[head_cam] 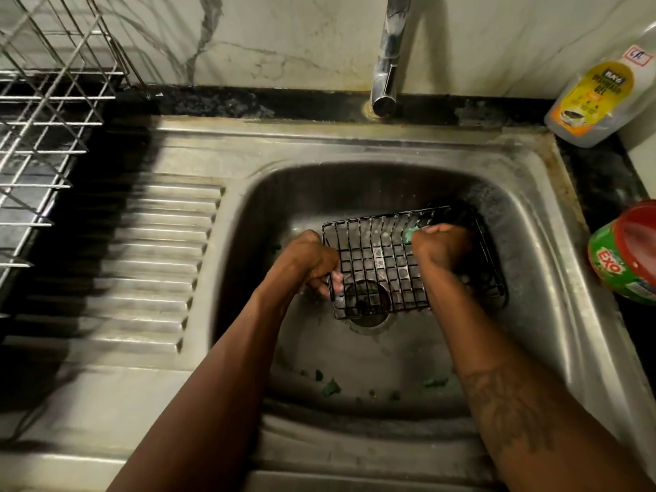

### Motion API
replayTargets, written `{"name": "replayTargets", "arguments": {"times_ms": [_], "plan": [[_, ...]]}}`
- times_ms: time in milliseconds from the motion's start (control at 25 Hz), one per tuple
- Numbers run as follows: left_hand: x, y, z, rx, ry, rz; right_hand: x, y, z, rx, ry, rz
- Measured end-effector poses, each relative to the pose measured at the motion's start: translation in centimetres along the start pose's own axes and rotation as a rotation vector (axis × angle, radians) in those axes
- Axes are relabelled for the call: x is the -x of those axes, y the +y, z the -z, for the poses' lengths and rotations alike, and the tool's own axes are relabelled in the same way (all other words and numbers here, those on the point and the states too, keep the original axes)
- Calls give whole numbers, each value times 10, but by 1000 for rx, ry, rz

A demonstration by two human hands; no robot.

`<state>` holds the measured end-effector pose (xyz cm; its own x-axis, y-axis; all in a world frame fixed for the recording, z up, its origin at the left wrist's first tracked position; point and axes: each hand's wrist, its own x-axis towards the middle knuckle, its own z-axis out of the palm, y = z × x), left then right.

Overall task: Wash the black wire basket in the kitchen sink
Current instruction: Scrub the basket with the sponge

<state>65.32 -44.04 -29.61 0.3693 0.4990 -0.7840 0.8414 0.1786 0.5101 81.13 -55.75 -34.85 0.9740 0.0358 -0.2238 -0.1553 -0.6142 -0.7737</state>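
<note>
the black wire basket [387, 259] sits down in the bowl of the steel sink [532, 221], tilted and lying right over the drain [365, 314], which shows through its grid. the left hand [309, 259] grasps the basket's left edge, fingers curled under and round the rim wire, with suds on the fingertips. the right hand [442, 248] is clenched on a green scrub pad [410, 236] – only a corner of it peeks out by the thumb – and presses it against the basket's wires toward the far right end. foam clings to several bars in the middle of the basket. small green scraps [332, 387] lie scattered on the sink floor near the front wall. the tap [388, 65] stands behind the bowl, its spout out of view above. on the counter to the right, a dish soap bottle [600, 97] stands at the back corner and a green tub with a red lid marked exo [624, 253] sits nearer the front, just beside the sink rim. to the left, past the ribbed drainboard [159, 261], is a steel wire dish rack [46, 118]. the right forearm bears a tattoo [504, 403].
</note>
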Motion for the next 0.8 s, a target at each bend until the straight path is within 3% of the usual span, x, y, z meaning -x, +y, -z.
{"name": "replayTargets", "arguments": {"times_ms": [160, 280, 360, 680, 800], "plan": [[2, -2, 2, 8, 29, -25, 44, -6, -18, 265, -187, 274], [7, -3, 2, -9, 13, -57, 76, -7, -39, 314, -417, 588], [7, -4, 2, -24, 3, -63, 81, -8, -46, 346, -527, 699], [3, -2, 5, 28, 12, 44, 39, -7, -6, 571, -264, 625], [2, -5, 16, -168, 162, -1, 17, -8, 15, 506, -166, 544]]}}
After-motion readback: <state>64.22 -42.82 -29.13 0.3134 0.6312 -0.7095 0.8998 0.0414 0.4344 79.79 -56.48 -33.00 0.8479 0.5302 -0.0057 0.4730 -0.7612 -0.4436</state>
